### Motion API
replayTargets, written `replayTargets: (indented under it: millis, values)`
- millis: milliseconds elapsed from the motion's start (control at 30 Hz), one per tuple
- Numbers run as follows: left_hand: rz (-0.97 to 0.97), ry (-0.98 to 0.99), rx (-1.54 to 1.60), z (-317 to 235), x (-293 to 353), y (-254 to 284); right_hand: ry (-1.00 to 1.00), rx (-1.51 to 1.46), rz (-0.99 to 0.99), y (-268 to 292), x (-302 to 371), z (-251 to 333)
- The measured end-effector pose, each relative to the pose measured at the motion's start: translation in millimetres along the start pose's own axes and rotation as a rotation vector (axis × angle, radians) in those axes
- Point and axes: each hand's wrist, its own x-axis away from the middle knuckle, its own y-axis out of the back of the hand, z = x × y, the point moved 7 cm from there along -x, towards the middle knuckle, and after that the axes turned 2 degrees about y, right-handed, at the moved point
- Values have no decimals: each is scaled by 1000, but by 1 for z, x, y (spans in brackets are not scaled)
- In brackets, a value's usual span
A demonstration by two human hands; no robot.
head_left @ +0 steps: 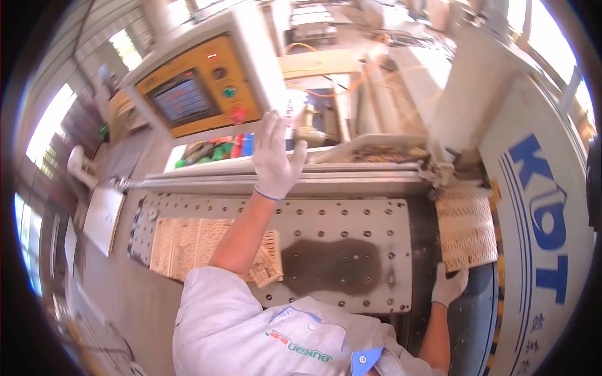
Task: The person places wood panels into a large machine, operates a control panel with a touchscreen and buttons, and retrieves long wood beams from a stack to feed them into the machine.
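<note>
My left hand [276, 160], in a white knitted glove, is raised in front of the orange control panel [200, 84]. Its fingers are stretched up and the thumb stands apart; it holds nothing. The red button [237, 115] is just left of its fingertips. My right hand [449, 286], gloved too, grips the near edge of a pale wooden panel [466, 229] with a rough, slotted surface. That panel lies at the right end of the machine bed. More such panels [182, 244] lie on the left part of the metal table [326, 216], partly hidden by my left arm.
Rows of round studs dot the metal table, which has a dark patch [329, 266] in the middle. A long metal rail [351, 182] runs behind it. The white machine housing [533, 207] rises at the right. Coloured tools [219, 152] lie below the control box.
</note>
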Motion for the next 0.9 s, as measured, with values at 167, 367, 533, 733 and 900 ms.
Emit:
replayTargets:
  millis: [167,367,533,733,900]
  values:
    - [-76,91,-385,86,-13,82,-51,17,119,-21,-8,8]
    - [86,-104,-496,110,-31,67,12,55,94,-28,-9,13]
    - [144,-81,-364,110,-36,78,-17,12,127,-27,-14,21]
    - [524,178,-36,48,120,139,-15,89,107,-30,-14,14]
    - [761,629,-115,-39,282,210,-15,91,131,-27,-14,9]
